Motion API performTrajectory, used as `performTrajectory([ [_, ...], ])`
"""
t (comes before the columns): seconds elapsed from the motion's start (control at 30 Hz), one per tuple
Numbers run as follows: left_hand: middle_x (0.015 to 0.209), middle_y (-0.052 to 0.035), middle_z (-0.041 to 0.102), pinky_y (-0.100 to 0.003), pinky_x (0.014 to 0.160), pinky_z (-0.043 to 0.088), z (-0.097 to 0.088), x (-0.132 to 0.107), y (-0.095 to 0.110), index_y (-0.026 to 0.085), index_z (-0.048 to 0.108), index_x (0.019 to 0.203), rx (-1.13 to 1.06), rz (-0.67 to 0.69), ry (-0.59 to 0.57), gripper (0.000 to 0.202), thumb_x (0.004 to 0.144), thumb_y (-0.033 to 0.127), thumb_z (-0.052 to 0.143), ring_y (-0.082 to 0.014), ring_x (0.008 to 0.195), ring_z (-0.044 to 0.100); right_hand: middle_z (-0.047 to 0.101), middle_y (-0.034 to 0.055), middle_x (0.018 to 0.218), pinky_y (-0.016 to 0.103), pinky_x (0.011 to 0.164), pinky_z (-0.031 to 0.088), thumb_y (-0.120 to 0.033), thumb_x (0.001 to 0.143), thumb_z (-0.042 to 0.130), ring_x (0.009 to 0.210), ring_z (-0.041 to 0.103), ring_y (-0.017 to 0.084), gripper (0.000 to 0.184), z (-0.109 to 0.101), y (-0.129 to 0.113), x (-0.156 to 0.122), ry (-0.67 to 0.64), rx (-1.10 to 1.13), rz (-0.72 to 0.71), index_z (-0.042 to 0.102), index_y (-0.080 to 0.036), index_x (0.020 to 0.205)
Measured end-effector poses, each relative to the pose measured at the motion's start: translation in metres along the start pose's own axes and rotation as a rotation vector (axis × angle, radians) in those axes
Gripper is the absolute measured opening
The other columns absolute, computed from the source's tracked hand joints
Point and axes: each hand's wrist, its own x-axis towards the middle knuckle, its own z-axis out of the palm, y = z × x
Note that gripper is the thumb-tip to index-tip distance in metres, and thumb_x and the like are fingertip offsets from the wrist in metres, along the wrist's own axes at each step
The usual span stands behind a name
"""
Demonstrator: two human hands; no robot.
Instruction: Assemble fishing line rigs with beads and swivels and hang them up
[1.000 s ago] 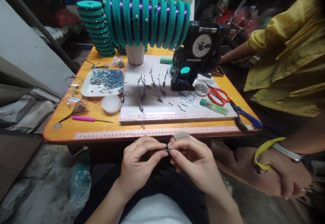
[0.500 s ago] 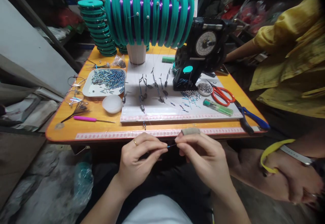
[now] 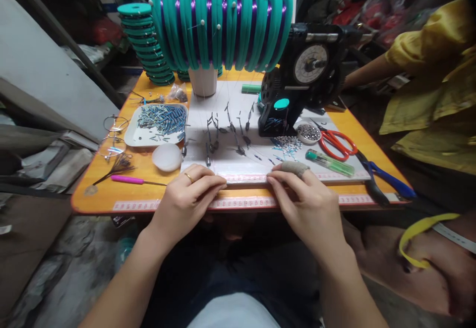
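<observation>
My left hand, with a ring on one finger, is closed in a pinch at the front edge of the white board. My right hand pinches at the same edge, wearing a grey finger wrap. Whatever the fingertips hold is too thin or hidden to make out. Between the hands runs a printed measuring tape along the board's edge. A second tape follows the table edge under my wrists. Behind them, several dark weighted rigs hang on thin lines from teal spools.
Left on the yellow table are a tray of small blue tubes, a white bowl and a pink-handled needle tool. Right are a black winding machine, red scissors and blue-handled pliers. A person in yellow is beside.
My hands have moved forward and up from in front of the table to the board's edge. They have spread apart, and the small blue piece between the fingertips no longer shows.
</observation>
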Motion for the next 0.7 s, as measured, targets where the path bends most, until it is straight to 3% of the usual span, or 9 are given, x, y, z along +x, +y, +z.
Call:
performTrajectory([
  [0.13, 0.09, -0.0046, 0.067, -0.027, 0.078, 0.054, 0.001, 0.003, -0.001, 0.017, 0.069, 0.1, 0.032, 0.025, -0.026, 0.013, 0.092, 0.009, 0.062, -0.0146, 0.084, 0.064, 0.069, 0.0127, 0.114, 0.031, 0.071, 0.052, -0.024, 0.095, 0.064, 0.092, 0.07, 0.022, 0.027, -0.011, -0.007, -0.006, 0.056, -0.019, 0.068, 0.069, -0.018, 0.121],
  [0.2, 0.09, -0.005, 0.066, -0.027, 0.077, 0.054, 0.001, 0.005, -0.002, 0.017, 0.069, 0.099, 0.034, 0.03, -0.054, 0.013, 0.093, 0.009, 0.061, -0.0149, 0.083, 0.063, 0.072, 0.0117, 0.107, 0.03, 0.068, 0.05, -0.021, 0.095, 0.063, 0.085, 0.07, 0.019, 0.029, -0.015, -0.017, -0.009, 0.084, -0.016, 0.058, 0.068, -0.018, 0.124],
  [0.33, 0.091, -0.0058, 0.064, -0.027, 0.076, 0.052, 0.0, 0.01, -0.002, 0.015, 0.068, 0.1, 0.022, 0.03, -0.115, 0.013, 0.093, 0.007, 0.06, -0.0145, 0.084, 0.061, 0.075, 0.0054, 0.081, 0.03, 0.063, 0.044, -0.016, 0.099, 0.052, 0.064, 0.067, 0.015, 0.032, -0.01, -0.04, -0.007, -0.117, 0.075, -0.093, 0.065, -0.013, 0.128],
  [0.43, 0.091, -0.0057, 0.064, -0.026, 0.075, 0.051, 0.0, 0.012, -0.003, 0.015, 0.067, 0.101, 0.017, 0.035, -0.127, 0.012, 0.094, 0.008, 0.059, -0.0143, 0.083, 0.06, 0.073, 0.0015, 0.068, 0.032, 0.053, 0.034, -0.017, 0.099, 0.048, 0.053, 0.063, 0.016, 0.038, 0.0, -0.049, 0.002, -0.235, -0.008, -0.14, 0.064, -0.014, 0.133],
  [0.53, 0.09, -0.005, 0.064, -0.027, 0.074, 0.052, -0.001, 0.013, -0.003, 0.016, 0.066, 0.1, 0.013, 0.03, -0.139, 0.012, 0.095, 0.01, 0.058, -0.0146, 0.082, 0.06, 0.071, -0.0001, 0.063, 0.034, 0.05, 0.026, -0.018, 0.094, 0.052, 0.049, 0.062, 0.017, 0.04, 0.004, -0.048, 0.008, -0.296, -0.112, -0.155, 0.066, -0.019, 0.132],
  [0.7, 0.09, -0.0046, 0.064, -0.027, 0.075, 0.051, 0.0, 0.012, -0.003, 0.016, 0.065, 0.1, -0.012, 0.016, -0.143, 0.013, 0.093, 0.007, 0.06, -0.0145, 0.083, 0.06, 0.068, -0.0006, 0.058, 0.034, 0.05, 0.027, -0.018, 0.093, 0.052, 0.046, 0.061, 0.018, 0.042, -0.003, -0.037, 0.0, -0.284, -0.217, -0.149, 0.066, -0.018, 0.132],
])
